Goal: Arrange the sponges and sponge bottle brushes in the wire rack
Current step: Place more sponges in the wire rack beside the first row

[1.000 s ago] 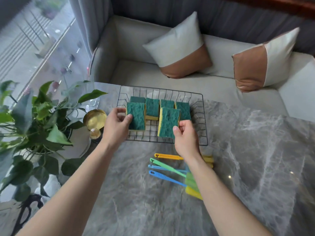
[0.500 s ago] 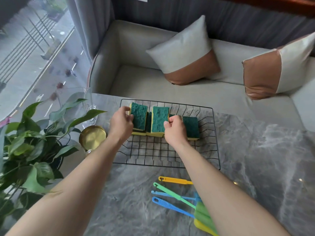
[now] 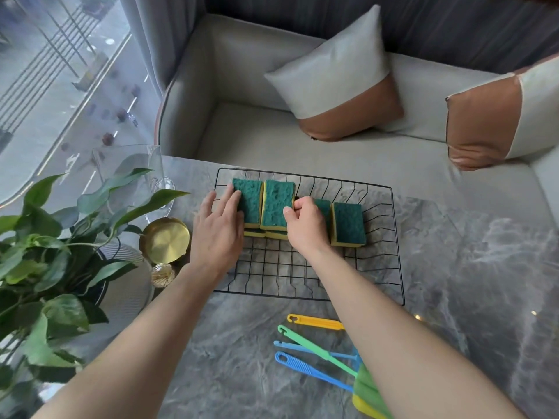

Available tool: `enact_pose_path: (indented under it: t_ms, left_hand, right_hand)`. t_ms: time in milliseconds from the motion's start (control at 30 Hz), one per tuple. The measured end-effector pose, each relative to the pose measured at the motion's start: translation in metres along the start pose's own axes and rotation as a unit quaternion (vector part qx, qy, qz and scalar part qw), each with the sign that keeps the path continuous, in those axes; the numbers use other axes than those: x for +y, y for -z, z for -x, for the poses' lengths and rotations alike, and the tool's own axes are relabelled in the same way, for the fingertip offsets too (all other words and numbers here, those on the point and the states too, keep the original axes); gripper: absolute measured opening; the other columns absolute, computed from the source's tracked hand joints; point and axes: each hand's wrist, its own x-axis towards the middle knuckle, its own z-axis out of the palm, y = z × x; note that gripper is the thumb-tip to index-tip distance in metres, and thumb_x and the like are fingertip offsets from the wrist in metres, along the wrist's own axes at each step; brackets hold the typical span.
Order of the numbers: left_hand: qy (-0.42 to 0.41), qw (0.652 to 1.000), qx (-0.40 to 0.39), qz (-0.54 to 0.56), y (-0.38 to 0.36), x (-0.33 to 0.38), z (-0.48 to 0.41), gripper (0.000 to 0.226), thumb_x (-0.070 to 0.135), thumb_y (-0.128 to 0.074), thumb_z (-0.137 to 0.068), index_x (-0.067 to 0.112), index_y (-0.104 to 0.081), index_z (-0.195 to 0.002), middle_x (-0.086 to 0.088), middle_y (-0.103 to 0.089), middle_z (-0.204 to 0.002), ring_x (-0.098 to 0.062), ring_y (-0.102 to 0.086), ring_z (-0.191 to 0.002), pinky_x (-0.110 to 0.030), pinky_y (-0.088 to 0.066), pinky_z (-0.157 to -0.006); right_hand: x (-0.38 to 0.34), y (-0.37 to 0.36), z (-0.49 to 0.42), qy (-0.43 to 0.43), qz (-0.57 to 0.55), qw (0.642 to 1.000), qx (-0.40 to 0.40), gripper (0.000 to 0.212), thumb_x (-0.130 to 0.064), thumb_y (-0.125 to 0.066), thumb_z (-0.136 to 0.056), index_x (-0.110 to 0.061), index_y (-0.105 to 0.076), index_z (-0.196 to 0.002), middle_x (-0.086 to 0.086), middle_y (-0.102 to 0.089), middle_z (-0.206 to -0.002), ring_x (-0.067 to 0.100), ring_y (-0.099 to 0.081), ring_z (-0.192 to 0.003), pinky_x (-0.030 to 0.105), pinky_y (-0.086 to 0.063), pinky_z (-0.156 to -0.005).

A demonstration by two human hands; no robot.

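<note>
Both hands work in the far-left part of the black wire rack (image 3: 305, 267) on the grey marble table (image 3: 453, 282). Left hand (image 3: 218, 234) lies flat with fingers spread loose, fingertips (image 3: 234, 196) touching the left face of the left top sponge (image 3: 248, 204), not gripping it. Right hand (image 3: 304, 226) is curled, thumb and fingers pinching the right edge of the second top sponge (image 3: 276, 207), which sits touching the first; both rest on lower sponges whose yellow edges show just below the hands. Just right of the right hand lie two more sponges (image 3: 348, 223). Near the right forearm, outside the rack, lie the bottle brushes (image 3: 314, 349), heads partly hidden by the arm.
</note>
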Motion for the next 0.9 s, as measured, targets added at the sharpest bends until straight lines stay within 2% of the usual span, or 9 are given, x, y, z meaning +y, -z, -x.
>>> enact_pose_path:
  t_ms: [133,267,367,467,600,667,700,767,900]
  left_hand:
    - [-0.012,1.000,-0.007,-0.005,-0.001,-0.001,0.001,0.049,0.033,-0.028,-0.106,0.015,-0.035,-0.151,-0.006,-0.036,-0.161,-0.037,-0.027,-0.147,-0.052,-0.030,-0.119]
    - [-0.014,1.000,-0.020,-0.003,0.000,-0.002,0.000,0.051,0.033,-0.025,-0.106,0.017,-0.031,-0.154,-0.005,-0.032,-0.163,-0.035,-0.020,-0.152,-0.048,-0.025,-0.123]
    - [-0.010,0.999,-0.035,0.007,0.006,-0.003,0.004,0.053,0.035,-0.025,-0.106,0.021,-0.025,-0.157,-0.002,-0.024,-0.167,-0.032,-0.013,-0.155,-0.050,-0.023,-0.123]
    - [-0.017,0.999,-0.027,0.010,0.015,0.002,0.017,0.055,0.041,-0.027,-0.106,0.027,-0.019,-0.158,0.000,-0.016,-0.169,-0.027,-0.005,-0.156,-0.051,-0.014,-0.125]
    - [-0.033,0.997,0.017,0.064,0.026,0.024,0.054,0.052,0.038,-0.037,-0.104,0.019,-0.033,-0.153,-0.004,-0.026,-0.166,-0.027,-0.015,-0.155,-0.050,-0.021,-0.121]
    - [-0.085,0.990,0.037,0.104,0.029,0.042,0.083,0.047,0.030,-0.045,-0.102,0.011,-0.043,-0.145,-0.012,-0.041,-0.157,-0.031,-0.031,-0.149,-0.048,-0.029,-0.119]
    - [-0.112,0.986,0.036,0.122,0.029,0.051,0.100,0.044,0.027,-0.047,-0.101,0.007,-0.048,-0.140,-0.015,-0.048,-0.150,-0.033,-0.039,-0.143,-0.047,-0.033,-0.117]
    - [-0.148,0.978,0.008,0.146,0.025,0.067,0.136,0.038,0.028,-0.049,-0.100,0.006,-0.054,-0.131,-0.014,-0.057,-0.136,-0.033,-0.052,-0.129,-0.044,-0.041,-0.110]
    - [-0.219,0.956,-0.101,0.165,0.008,0.096,0.197,0.037,0.035,-0.053,-0.096,0.011,-0.056,-0.125,-0.006,-0.062,-0.123,-0.029,-0.060,-0.112,-0.037,-0.046,-0.097]
  right_hand:
    - [0.003,-0.002,0.007,0.087,0.001,0.996,0.015,0.035,-0.019,-0.056,-0.099,-0.018,-0.043,-0.132,0.003,-0.054,-0.095,0.017,-0.051,-0.080,0.030,-0.039,-0.070]
    - [0.007,0.001,0.006,0.114,0.053,0.992,-0.018,0.038,-0.026,-0.053,-0.101,-0.017,-0.049,-0.137,0.008,-0.056,-0.127,0.019,-0.055,-0.105,0.028,-0.039,-0.083]
    - [0.009,0.014,0.008,0.106,0.107,0.984,-0.096,0.053,-0.041,-0.044,-0.101,-0.030,-0.032,-0.152,0.005,-0.044,-0.142,0.024,-0.049,-0.126,0.038,-0.043,-0.097]
    - [0.012,0.040,0.021,0.118,0.135,0.975,-0.131,0.058,-0.049,-0.040,-0.099,-0.042,-0.022,-0.153,0.002,-0.045,-0.128,0.024,-0.051,-0.118,0.045,-0.045,-0.095]
    - [0.038,0.086,0.064,0.177,0.065,0.981,-0.034,0.042,-0.034,-0.052,-0.097,-0.026,-0.055,-0.138,-0.002,-0.054,-0.098,0.009,-0.055,-0.086,0.029,-0.046,-0.081]
    - [0.062,0.109,0.099,0.179,0.052,0.982,0.000,0.029,-0.033,-0.056,-0.095,-0.024,-0.064,-0.121,-0.006,-0.058,-0.094,0.000,-0.055,-0.082,0.014,-0.042,-0.075]
    - [0.074,0.119,0.119,0.171,0.054,0.984,0.008,0.023,-0.033,-0.058,-0.094,-0.025,-0.066,-0.114,-0.007,-0.059,-0.093,0.000,-0.056,-0.083,0.013,-0.042,-0.073]
    - [0.099,0.137,0.157,0.149,0.067,0.987,0.005,0.014,-0.032,-0.062,-0.092,-0.026,-0.066,-0.104,-0.007,-0.062,-0.093,0.005,-0.058,-0.086,0.021,-0.046,-0.076]
    - [0.144,0.161,0.215,0.118,0.131,0.984,-0.013,0.009,-0.023,-0.066,-0.091,-0.019,-0.067,-0.099,-0.008,-0.060,-0.095,0.015,-0.060,-0.093,0.031,-0.048,-0.082]
